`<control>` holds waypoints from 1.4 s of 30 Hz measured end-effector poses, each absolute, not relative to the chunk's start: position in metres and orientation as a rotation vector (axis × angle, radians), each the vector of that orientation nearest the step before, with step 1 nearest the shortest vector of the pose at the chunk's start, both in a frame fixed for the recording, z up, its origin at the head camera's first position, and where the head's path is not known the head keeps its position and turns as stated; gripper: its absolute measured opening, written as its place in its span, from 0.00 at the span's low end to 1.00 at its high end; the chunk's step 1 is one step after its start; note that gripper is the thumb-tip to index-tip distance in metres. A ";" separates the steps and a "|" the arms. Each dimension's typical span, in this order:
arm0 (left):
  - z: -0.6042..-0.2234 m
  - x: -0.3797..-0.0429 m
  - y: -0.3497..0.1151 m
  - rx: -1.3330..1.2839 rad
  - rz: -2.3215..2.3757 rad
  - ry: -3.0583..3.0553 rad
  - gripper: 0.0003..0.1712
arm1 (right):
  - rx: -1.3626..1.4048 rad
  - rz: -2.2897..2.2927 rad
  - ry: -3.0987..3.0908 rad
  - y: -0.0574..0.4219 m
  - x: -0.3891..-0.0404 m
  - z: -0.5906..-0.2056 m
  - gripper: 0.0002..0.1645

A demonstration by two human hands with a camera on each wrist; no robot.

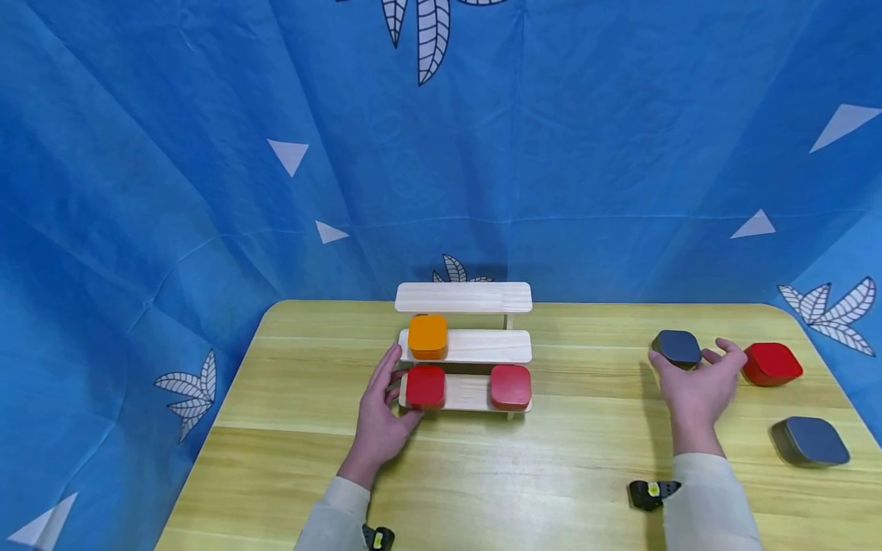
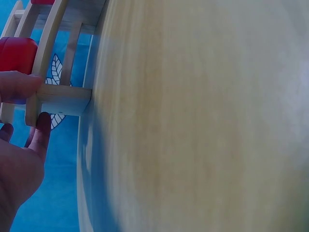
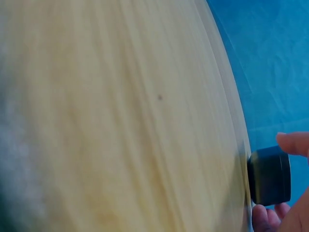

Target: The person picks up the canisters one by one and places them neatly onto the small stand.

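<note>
A three-tier pale wooden rack [image 1: 475, 346] stands at the back middle of the table. My left hand [image 1: 382, 421] grips its left end, the thumb at the front of the lowest shelf and the fingers behind, as the left wrist view shows. Red rounded boxes [image 1: 425, 387] sit at both ends of the lowest shelf; an orange box [image 1: 428, 337] sits on the left of the middle shelf. At the right, my right hand [image 1: 699, 386] holds a dark blue-grey rounded box [image 1: 677, 348] between thumb and fingers. That box [image 3: 270, 175] appears to be at table level.
Right of my right hand lies a red box [image 1: 772, 363], with another dark blue-grey box [image 1: 809, 441] nearer the front, towards the table's right edge. A blue patterned cloth [image 1: 441, 153] hangs behind the wooden table [image 1: 551, 474].
</note>
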State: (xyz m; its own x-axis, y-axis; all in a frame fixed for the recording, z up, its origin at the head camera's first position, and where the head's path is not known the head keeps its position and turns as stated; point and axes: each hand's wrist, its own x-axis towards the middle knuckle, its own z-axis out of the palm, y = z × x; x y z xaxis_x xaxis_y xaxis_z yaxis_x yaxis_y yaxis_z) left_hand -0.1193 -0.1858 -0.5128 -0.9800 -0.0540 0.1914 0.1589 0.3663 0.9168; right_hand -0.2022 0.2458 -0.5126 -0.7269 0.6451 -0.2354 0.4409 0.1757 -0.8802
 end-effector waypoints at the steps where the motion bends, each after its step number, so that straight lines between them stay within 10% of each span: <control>1: -0.513 -0.119 -0.186 -0.093 -1.669 -2.436 0.61 | -1.057 1.578 -2.258 0.246 -0.202 -0.512 0.59; 42: -0.510 -0.119 -0.184 -0.051 -1.678 -2.447 0.61 | -1.041 1.574 -2.261 0.249 -0.211 -0.521 0.56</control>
